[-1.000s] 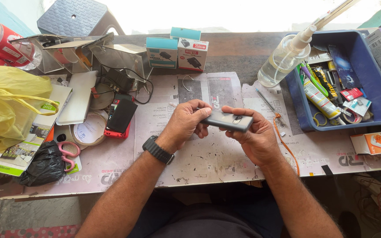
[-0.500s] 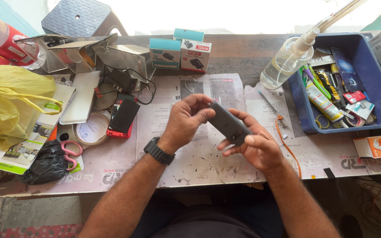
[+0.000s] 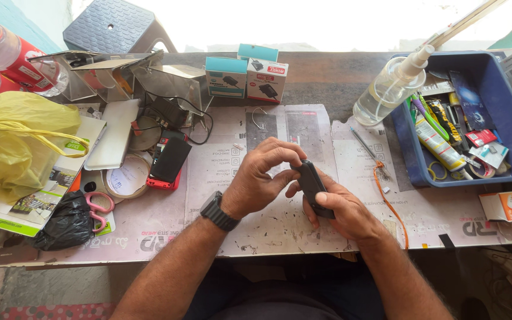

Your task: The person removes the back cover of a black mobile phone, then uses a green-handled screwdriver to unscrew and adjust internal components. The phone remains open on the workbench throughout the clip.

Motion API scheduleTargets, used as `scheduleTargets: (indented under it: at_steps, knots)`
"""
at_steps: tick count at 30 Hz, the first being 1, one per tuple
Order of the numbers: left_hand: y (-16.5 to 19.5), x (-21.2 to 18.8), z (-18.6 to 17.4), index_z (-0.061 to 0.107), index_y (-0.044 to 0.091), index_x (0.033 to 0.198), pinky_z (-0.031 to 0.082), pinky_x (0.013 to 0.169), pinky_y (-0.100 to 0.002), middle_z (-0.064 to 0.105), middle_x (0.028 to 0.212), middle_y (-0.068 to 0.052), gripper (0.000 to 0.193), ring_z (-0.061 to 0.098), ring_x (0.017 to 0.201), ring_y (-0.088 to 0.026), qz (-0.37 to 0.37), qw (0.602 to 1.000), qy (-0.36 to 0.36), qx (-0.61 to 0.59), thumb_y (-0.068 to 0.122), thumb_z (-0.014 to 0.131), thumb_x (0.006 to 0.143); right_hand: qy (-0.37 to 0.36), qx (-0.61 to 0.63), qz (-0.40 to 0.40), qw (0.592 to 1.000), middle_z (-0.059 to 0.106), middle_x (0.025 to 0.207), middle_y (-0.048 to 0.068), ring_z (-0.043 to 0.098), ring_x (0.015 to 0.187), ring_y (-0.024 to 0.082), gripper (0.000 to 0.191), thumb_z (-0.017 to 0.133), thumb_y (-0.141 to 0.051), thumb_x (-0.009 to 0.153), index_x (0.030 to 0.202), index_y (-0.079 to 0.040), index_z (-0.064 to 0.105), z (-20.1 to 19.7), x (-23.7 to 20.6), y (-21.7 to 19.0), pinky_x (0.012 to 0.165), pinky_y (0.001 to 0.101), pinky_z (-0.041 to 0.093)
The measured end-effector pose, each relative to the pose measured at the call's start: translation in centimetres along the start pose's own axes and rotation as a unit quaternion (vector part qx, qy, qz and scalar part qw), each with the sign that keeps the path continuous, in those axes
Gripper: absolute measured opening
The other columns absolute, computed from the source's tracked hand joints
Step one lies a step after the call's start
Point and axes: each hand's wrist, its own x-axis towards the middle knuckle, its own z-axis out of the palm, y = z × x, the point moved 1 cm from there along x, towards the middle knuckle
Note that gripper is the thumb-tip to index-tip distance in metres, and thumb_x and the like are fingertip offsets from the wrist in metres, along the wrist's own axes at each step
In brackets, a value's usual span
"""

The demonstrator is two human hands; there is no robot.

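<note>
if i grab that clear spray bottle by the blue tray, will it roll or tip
The spray bottle leans tilted against the blue tray, so it may slide or roll once nudged. Its clear round body looks smooth, probably slippery. It seems partly filled, so likely fairly light.

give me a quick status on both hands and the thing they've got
Right hand grips the dark phone on edge, above the table. Left hand curled over its top end, fingertips touching. Nothing between the hands; orange cord lies just right.

Black phone; yellow bag; blue tray.
</note>
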Motion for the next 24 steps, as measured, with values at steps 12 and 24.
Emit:
scheduleTargets:
  at_steps: [12, 24]
  knots:
    - [0.2, 0.1, 0.0, 0.066, 0.015, 0.104, 0.055, 0.1, -0.037, 0.071, 0.116, 0.0, 0.031, 0.065, 0.112, -0.019, 0.017, 0.998, -0.027, 0.046, 0.005, 0.084, 0.081, -0.006, -0.002, 0.046, 0.999, 0.059, 0.116, 0.022, 0.06, 0.058, 0.016, 0.094, 0.058, -0.05, 0.086, 0.159, -0.001, 0.026, 0.4, 0.1, -0.7, 0.046, 0.0306, 0.053]
    - [-0.8, -0.1, 0.2, 0.064, 0.013, 0.111, 0.06, 0.097, -0.035, 0.073, 0.113, -0.003, 0.031, 0.07, 0.106, -0.016, -0.106, 0.993, -0.052, -0.02, 0.014, 0.084, 0.087, -0.051, 0.19, 0.047, 0.979, 0.057, 0.124, 0.036, 0.068, 0.064, 0.022, 0.079, 0.057, -0.039, 0.093, 0.151, 0.009, 0.034, -0.2, -0.1, -0.9, 0.044, 0.0334, 0.059]
